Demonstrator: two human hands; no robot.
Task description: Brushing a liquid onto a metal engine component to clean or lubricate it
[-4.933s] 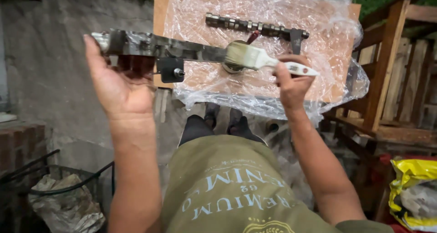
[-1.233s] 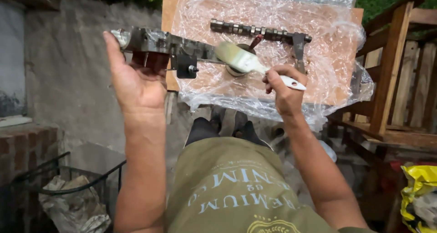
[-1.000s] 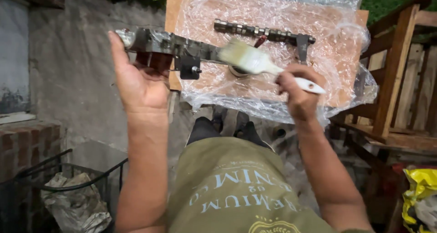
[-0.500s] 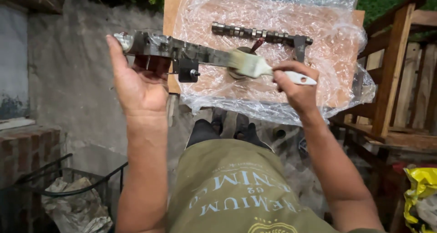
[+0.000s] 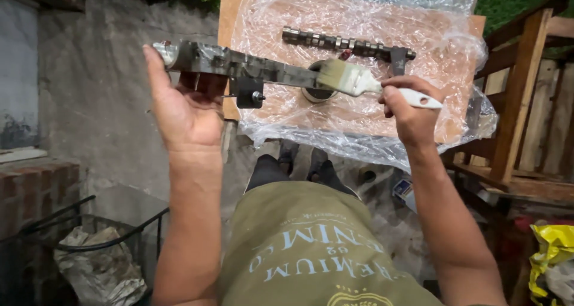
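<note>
Hands: both raised in front of the person, over the near edge of the tabletop.
Left hand (image 5: pixel 190 106): palm up and toward the camera, fingers curled behind a long metal part (image 5: pixel 239 70), holding it level by its left end.
Right hand (image 5: pixel 412 112): closed around the white handle of a paintbrush (image 5: pixel 359 82), thumb on top.
Metal part: grey, worn, with a small black bracket and bolt hanging from its middle; it runs from the left hand out to the right, above the near left corner of the tabletop.
Paintbrush: pale bristles lie against the right end of the metal part, handle pointing right.
Change from half a second ago: the brush sits at almost the same spot on the part's right end; the right hand has shifted only slightly, and the left hand's grip is unchanged.
Change from a second ago: the brush handle was tilted steeper down to the right; it now lies flatter.
Tabletop (image 5: pixel 230 19): a brown board wrapped in crinkled clear plastic sheet (image 5: pixel 418 144).
Camshaft (image 5: pixel 347 44): lies across the far part of the tabletop, well beyond the hands.
Round tin (image 5: pixel 317 94): on the plastic, just behind the brush bristles.
Wooden frame (image 5: pixel 520 103): stands to the right of the tabletop.
Yellow bag (image 5: pixel 553 249): low at the right edge.
</note>
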